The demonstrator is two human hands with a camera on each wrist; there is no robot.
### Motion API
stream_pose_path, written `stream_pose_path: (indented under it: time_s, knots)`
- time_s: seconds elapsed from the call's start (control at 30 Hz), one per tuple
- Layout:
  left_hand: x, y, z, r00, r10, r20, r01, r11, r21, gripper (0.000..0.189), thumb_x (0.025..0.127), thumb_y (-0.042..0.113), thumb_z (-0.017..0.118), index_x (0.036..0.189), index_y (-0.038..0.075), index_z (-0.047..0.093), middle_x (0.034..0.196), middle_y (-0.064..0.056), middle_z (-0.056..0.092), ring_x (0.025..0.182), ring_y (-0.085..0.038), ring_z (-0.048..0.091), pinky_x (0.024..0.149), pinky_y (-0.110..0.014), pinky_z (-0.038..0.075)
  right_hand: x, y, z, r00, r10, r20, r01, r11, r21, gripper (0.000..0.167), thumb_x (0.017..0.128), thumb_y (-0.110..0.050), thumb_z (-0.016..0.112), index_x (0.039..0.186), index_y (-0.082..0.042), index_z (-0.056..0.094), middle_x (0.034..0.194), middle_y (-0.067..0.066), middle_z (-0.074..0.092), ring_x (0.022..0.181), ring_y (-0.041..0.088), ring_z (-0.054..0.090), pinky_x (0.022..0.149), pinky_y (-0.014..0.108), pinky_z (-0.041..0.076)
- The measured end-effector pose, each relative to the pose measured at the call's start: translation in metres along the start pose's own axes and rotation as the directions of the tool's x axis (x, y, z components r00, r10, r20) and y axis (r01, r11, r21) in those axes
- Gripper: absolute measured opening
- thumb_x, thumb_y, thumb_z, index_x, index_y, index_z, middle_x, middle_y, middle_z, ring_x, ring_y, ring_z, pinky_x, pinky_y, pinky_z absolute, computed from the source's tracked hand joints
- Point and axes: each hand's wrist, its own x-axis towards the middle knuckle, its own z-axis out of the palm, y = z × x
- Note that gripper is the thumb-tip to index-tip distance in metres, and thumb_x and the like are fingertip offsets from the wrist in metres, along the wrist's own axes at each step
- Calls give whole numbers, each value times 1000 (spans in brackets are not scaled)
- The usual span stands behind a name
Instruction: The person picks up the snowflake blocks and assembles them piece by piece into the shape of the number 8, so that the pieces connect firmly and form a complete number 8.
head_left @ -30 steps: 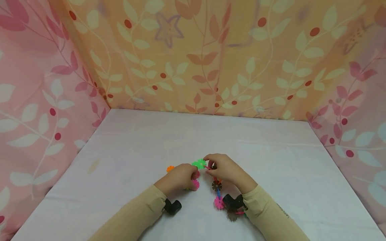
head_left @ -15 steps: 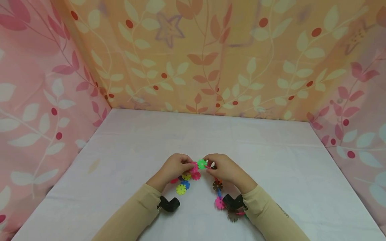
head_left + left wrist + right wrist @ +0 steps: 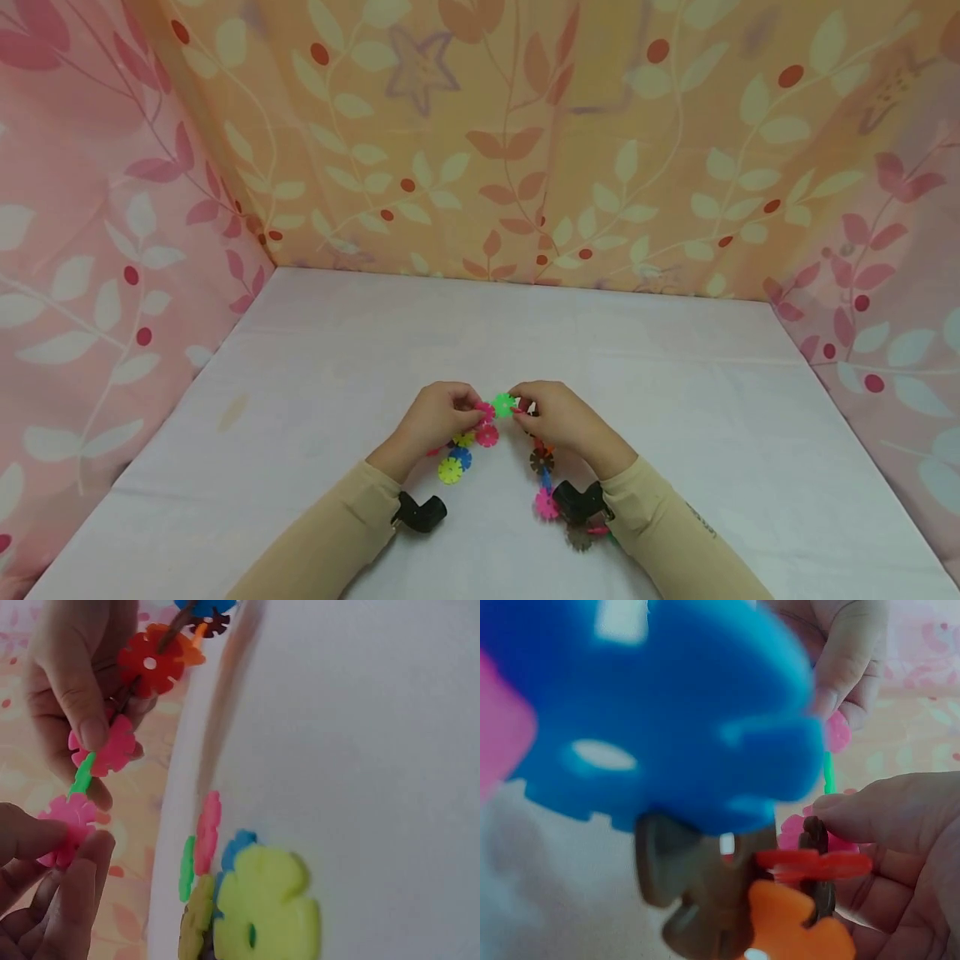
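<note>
My left hand [image 3: 438, 414] pinches a pink snowflake disc [image 3: 71, 829] with thumb and fingers. Beside it, a green snowflake disc [image 3: 505, 405] stands edge-on between this disc and a second pink disc [image 3: 112, 746], which my right hand [image 3: 558, 417] pinches. From that second pink disc a linked chain runs back toward me: a red disc [image 3: 150, 664], an orange disc [image 3: 791, 919], a brown disc [image 3: 542, 460], a blue disc [image 3: 682, 712] and more, partly hidden by the right wrist. In the left wrist view the first pink disc meets the green one's edge.
Below the left hand lie several loose discs: a yellow disc [image 3: 450, 471], a blue disc [image 3: 462, 457] and a pink disc [image 3: 487, 435] among them. A white cloth [image 3: 360, 333] covers the table. Patterned fabric [image 3: 480, 150] hangs behind and at both sides.
My left hand has come up from among the loose discs, bringing a pink disc to the green one. Over the last half second both hands stay nearly still.
</note>
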Motion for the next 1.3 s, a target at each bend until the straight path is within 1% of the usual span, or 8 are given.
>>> stream_pose_path:
  time_s: [0.23, 0.37, 0.57, 0.73, 0.87, 1.03, 1.1, 1.3]
  knots:
    - [-5, 4, 3, 991, 115, -71, -107, 988, 110, 5, 82, 18, 69, 79, 14, 69, 72, 7, 62, 65, -11, 55, 58, -24, 49, -1, -2, 0, 1000, 6, 28, -6, 1000, 30, 25, 84, -12, 65, 108, -5, 64, 74, -4, 57, 45, 6, 42, 44, 21, 39]
    - [-6, 5, 6, 978, 186, -94, -164, 966, 201, 5, 80, 17, 70, 78, 13, 72, 70, 10, 61, 65, -9, 53, 56, -21, 47, 0, -1, -1, 998, 22, 51, -27, 994, 108, 22, 87, -17, 61, 106, -6, 65, 75, -4, 58, 49, 8, 46, 47, 24, 42]
    - [-8, 9, 6, 952, 279, -126, -226, 917, 330, 5, 78, 17, 72, 76, 13, 73, 67, 12, 60, 60, -6, 50, 53, -18, 44, 4, 3, -2, 985, 151, 80, -170, 918, 358, 21, 95, -23, 50, 88, -10, 65, 68, 2, 49, 57, 15, 37, 54, 28, 36]
    - [-9, 11, 6, 947, 302, -113, -236, 888, 395, 8, 79, 21, 72, 82, 14, 75, 70, 10, 64, 61, -5, 50, 53, -17, 43, 7, 4, -2, 981, 170, 97, -195, 893, 405, 16, 91, -17, 54, 80, -7, 60, 73, 2, 51, 63, 16, 42, 54, 27, 36]
    - [-9, 9, 6, 939, 334, -82, -255, 837, 484, 10, 81, 23, 69, 85, 15, 75, 74, 9, 67, 64, -4, 54, 58, -17, 45, 8, 5, 1, 978, 167, 127, -206, 877, 435, 18, 92, -13, 53, 77, -2, 55, 68, 3, 47, 62, 17, 42, 55, 27, 35]
    - [-10, 8, 6, 910, 413, -27, -318, 741, 592, 9, 83, 17, 67, 80, 12, 73, 74, 4, 66, 65, -5, 57, 61, -18, 48, 9, 5, 5, 973, 173, 151, -226, 842, 490, 22, 93, -12, 50, 74, 0, 52, 65, 2, 45, 60, 16, 42, 55, 26, 36]
    - [-11, 8, 7, 897, 442, -18, -341, 715, 610, 9, 82, 16, 67, 78, 12, 73, 73, 4, 66, 65, -5, 58, 61, -18, 48, 9, 5, 6, 973, 179, 143, -228, 828, 512, 23, 92, -11, 51, 72, 1, 53, 65, 3, 48, 61, 15, 44, 55, 26, 38]
    - [-11, 8, 9, 861, 508, -38, -385, 698, 603, 10, 80, 12, 67, 70, 11, 71, 66, 4, 63, 57, -3, 53, 56, -15, 46, 11, 5, 7, 977, 183, 110, -213, 804, 555, 24, 91, -8, 53, 70, 4, 53, 61, 2, 44, 57, 15, 41, 53, 25, 36]
